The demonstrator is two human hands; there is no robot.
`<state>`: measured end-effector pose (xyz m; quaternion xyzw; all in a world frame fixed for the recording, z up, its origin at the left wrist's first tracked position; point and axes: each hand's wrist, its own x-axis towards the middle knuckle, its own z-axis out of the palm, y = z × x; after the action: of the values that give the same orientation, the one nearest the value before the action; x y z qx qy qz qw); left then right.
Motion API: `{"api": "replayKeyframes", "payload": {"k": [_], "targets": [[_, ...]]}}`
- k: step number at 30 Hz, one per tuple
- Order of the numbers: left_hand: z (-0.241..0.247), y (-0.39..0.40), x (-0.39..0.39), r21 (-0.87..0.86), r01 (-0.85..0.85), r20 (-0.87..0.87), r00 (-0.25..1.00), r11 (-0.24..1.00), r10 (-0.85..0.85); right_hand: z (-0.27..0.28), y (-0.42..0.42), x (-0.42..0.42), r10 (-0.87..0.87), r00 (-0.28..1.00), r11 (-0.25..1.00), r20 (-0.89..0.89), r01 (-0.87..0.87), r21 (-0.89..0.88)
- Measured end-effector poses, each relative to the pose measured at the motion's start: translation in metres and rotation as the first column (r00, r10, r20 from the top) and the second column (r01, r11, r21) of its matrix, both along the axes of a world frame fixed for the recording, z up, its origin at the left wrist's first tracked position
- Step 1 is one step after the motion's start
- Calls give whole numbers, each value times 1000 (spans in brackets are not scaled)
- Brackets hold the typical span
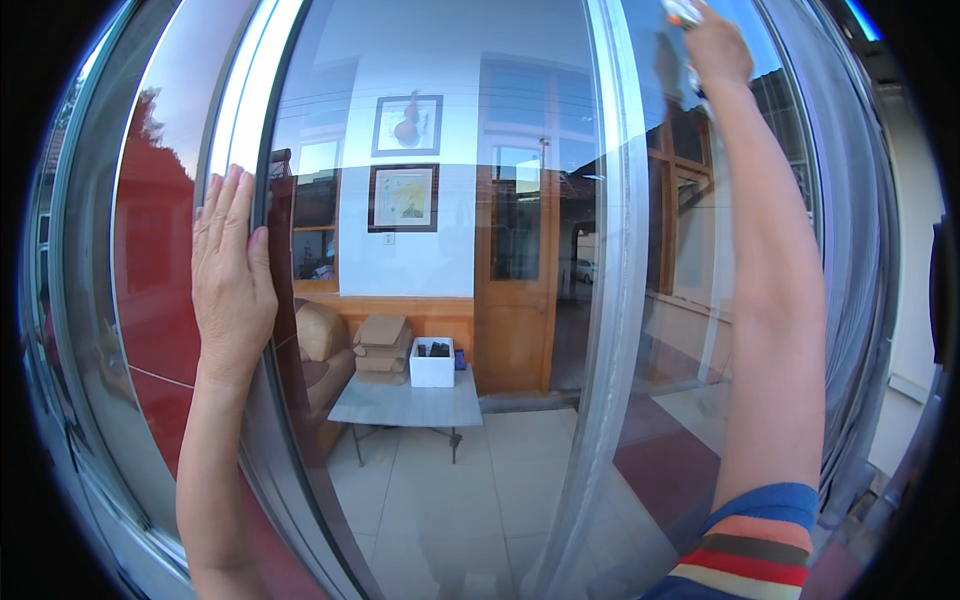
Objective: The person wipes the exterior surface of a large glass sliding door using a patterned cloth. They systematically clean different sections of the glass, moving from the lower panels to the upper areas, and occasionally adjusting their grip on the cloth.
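My left hand lies flat against the silver metal frame of a glass sliding panel, fingers stretched upward and thumb apart, holding nothing. High at the upper right, my right hand grips a white object with an orange part, close to the glass pane. The top edge of the view cuts this object off, so its kind cannot be told. A reflection of it shows in the pane just below the hand. Between my arms stands an upright metal frame member.
Behind the glass, a low table carries folded cardboard and a white box with dark items. A sofa, a wooden door and two framed pictures are beyond. Gathered grey mesh hangs at the right.
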<state>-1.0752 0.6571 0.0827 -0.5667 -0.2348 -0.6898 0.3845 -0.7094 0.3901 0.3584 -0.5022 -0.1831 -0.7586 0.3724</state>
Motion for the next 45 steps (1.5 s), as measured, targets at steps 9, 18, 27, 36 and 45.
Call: {"api": "replayKeyframes", "payload": {"k": [9,18,27,36,45], "targets": [[4,18,-10,25,-140,24,990,990,139,-161,-131,186,-3,910,969,-415,105,225],[3,13,-1,38,-212,56,976,977,210,-168,-23,45,332,930,928,-156,-293,230],[0,5,3,-20,-160,39,986,987,161,-239,148,-199,489,830,846,270,-375,-379],[1,21,2,22,-205,13,979,979,205,-268,112,-170,429,840,806,332,-191,-561],[-18,57,-28,136,-91,-72,992,986,102,-293,-63,98,49,995,999,-85,-50,-16]]}}
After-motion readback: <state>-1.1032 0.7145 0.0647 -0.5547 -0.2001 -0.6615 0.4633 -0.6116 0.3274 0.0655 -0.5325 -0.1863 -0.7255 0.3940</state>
